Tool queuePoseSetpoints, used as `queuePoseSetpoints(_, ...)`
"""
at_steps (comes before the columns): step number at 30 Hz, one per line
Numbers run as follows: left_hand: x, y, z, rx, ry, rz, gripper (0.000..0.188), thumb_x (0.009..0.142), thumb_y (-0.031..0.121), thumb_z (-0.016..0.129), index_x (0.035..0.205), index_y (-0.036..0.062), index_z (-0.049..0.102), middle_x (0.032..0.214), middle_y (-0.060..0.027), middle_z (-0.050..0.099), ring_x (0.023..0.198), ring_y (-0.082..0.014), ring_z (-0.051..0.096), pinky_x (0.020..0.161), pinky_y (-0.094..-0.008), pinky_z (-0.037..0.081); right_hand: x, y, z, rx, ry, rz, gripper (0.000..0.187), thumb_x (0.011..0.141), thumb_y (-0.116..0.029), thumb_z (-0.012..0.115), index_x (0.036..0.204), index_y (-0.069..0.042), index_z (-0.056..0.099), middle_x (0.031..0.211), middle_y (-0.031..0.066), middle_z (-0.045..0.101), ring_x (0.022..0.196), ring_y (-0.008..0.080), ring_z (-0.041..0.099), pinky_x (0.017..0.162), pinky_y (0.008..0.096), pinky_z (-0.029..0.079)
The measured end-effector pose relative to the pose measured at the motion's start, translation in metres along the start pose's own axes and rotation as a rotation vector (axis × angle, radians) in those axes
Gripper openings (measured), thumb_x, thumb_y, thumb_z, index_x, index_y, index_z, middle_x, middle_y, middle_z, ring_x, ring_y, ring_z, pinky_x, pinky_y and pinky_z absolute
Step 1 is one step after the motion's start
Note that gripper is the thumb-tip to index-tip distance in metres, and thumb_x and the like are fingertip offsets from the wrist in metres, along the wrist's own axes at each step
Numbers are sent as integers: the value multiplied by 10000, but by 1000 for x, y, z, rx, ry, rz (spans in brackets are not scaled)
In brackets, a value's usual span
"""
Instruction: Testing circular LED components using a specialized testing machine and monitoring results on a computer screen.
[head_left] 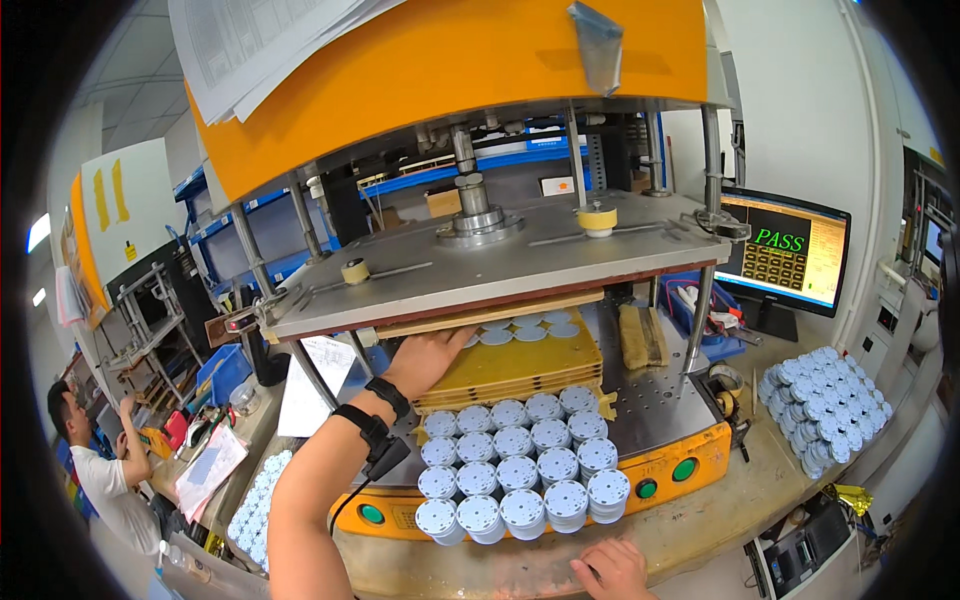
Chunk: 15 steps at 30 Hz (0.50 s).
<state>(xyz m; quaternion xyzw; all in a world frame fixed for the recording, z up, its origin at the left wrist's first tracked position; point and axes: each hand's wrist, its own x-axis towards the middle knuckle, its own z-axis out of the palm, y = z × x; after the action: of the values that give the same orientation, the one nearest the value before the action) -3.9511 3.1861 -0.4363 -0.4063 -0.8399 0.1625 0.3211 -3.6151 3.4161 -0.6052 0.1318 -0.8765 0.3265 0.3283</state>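
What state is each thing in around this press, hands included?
Press plate: raised, gap beneath.
Yellow layered fixture: bare in front, discs farther back.
Front disc stacks: upright, in rows.
Right-side disc stacks: grouped on the bench.
Monitor: on.
Green buttons: pressed or not, unclear.
Left hand: reaching under the plate, grip unclear.
Right hand: fingers loosely curled.

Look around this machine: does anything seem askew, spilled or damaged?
I see nothing spilled or plainly damaged. Two things seem untidy: a crumpled grey strip hangs on the front of the orange housing, like loose tape, and papers hang crooked over its upper left corner. The front disc stacks stand in fairly even rows.
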Motion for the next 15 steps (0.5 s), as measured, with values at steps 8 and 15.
queuePoseSetpoints(8, -115, 26, -103, -272, 141, -178, 475, 791, -33, 495, 1257, 38, 548, 1299, -137, 581, 1214, -303, 547, 1004, -383, 457, 1, 9, -2, 55, -98, -4, 121, 847, -123, 660, 786, -45, 591, 846, 142, 610, 776, 341, 576, 679, 429, 444)
queuePoseSetpoints(15, -336, 56, -154, 47, 4, -741, 469, 776, -33, 510, 1231, 52, 587, 1256, -85, 621, 1172, -282, 572, 909, -376, 496, 6, 10, -26, 409, -306, 148, 128, 885, -63, 622, 774, -1, 608, 824, 121, 603, 756, 252, 578, 689, 326, 456)
